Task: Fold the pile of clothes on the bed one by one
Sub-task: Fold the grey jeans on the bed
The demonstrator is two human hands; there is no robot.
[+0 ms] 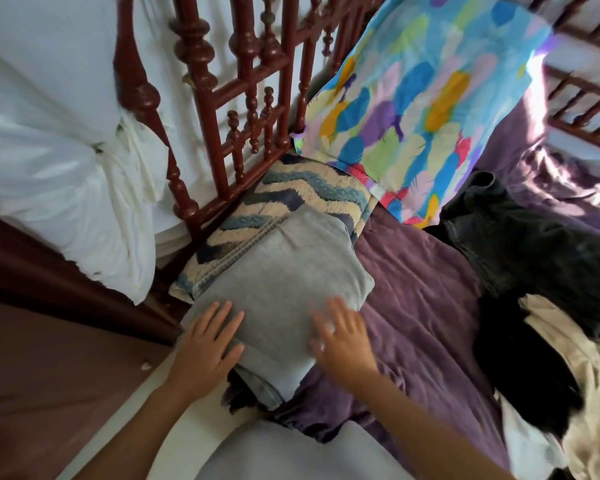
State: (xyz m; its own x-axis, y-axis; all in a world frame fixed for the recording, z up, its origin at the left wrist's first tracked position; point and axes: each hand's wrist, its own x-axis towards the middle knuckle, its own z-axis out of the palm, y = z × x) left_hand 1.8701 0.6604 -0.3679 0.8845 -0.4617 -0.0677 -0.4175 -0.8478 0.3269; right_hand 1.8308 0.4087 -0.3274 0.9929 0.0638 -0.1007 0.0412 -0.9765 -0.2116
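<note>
A folded grey garment [284, 278] lies on a zigzag-patterned folded cloth [291, 192] at the bed's left corner. My left hand [205, 344] rests flat on the garment's near left edge, fingers straight. My right hand [343, 334] is spread over its near right edge, blurred with motion. The unfolded pile sits at the right: a black denim piece [520, 237], a black cloth [513, 362] and a cream garment [575, 348].
A purple bedsheet [420, 299] covers the mattress. A bright feather-print pillow [423, 98] leans at the back. The dark red wooden bed frame [222, 109] borders the left, with a white knotted curtain [66, 161] beyond it. Brown floor [49, 375] lies lower left.
</note>
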